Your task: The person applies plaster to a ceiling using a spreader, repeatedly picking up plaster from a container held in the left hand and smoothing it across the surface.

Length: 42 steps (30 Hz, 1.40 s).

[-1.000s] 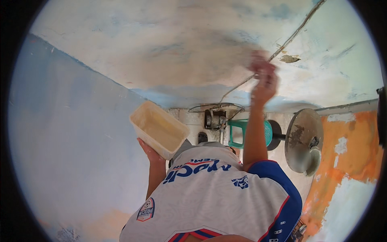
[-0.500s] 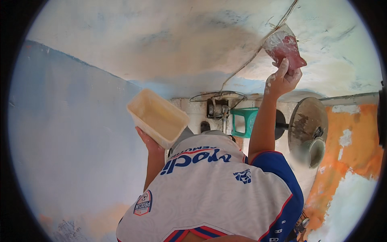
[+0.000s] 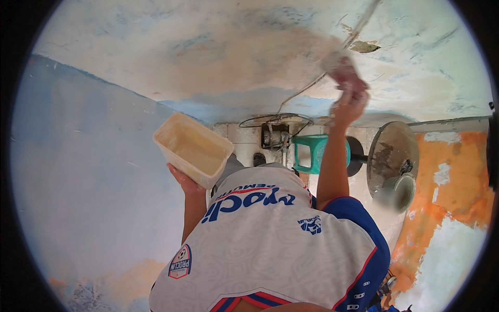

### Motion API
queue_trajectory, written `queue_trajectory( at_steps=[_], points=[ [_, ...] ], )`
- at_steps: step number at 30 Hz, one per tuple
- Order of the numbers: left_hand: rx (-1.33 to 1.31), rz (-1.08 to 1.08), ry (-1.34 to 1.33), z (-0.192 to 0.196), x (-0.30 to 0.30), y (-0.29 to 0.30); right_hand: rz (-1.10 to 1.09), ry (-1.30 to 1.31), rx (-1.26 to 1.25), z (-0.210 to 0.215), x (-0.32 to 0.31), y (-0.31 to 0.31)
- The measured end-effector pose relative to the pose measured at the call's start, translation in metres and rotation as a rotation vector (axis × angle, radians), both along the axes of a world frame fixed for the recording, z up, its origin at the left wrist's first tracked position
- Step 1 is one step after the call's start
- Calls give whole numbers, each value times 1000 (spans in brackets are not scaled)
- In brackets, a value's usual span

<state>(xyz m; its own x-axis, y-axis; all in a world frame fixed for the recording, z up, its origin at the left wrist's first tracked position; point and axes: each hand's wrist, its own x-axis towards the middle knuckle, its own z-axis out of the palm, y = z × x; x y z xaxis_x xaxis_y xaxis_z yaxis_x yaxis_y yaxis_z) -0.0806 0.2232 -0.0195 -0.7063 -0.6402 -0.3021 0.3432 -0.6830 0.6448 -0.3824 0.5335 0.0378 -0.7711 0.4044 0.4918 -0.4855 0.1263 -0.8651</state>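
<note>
My left hand (image 3: 183, 179) grips the lower side of a cream rectangular plastic tub (image 3: 218, 169), tilted so that its pale, smeared inside shows. My right hand (image 3: 350, 108) is raised to the patchy white wall (image 3: 249, 57), its fingers closed on the handle end of a red putty scraper (image 3: 345, 73). Motion smears the scraper's whitish blade, which is at the wall beside a cable (image 3: 306, 89); I cannot tell whether it touches. Just right of the blade, a dark chipped patch (image 3: 365, 47) shows in the wall.
A green plastic stool (image 3: 309, 165) stands below my right arm. Further right are a round stained tabletop (image 3: 392, 156) and a grey bucket (image 3: 403, 192). A pump (image 3: 274, 136) with coiled cable sits at the wall's foot. A blue-grey wall (image 3: 93, 156) rises on the left.
My right hand and the scraper have moved left and slightly down along the wall, uncovering the chipped patch. The tub in my left hand has shifted slightly left with the view.
</note>
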Motion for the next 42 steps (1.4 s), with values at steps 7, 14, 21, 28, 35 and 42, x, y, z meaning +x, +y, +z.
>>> queue_trajectory(
  at_steps=[7, 14, 21, 28, 35, 42],
  points=[
    [-26, -24, -35, 19, -17, 4, -78, 9, 279, -12, -31, -17],
    [-94, -91, 162, 23, -31, 6, 176, 101, -152, 34, 34, 0],
    [3, -136, 573, 42, -71, -19, 472, 274, 116, 97, 84, -18],
    [-401, 126, 544, 75, -75, -36, 776, 507, 439, 161, 129, -62],
    [-459, 190, 652, 119, -62, -21, 962, 536, 780, 166, 140, -110],
    [-515, 206, 633, 113, -56, -28, 1024, 417, 898, 184, 152, -126]
  ],
)
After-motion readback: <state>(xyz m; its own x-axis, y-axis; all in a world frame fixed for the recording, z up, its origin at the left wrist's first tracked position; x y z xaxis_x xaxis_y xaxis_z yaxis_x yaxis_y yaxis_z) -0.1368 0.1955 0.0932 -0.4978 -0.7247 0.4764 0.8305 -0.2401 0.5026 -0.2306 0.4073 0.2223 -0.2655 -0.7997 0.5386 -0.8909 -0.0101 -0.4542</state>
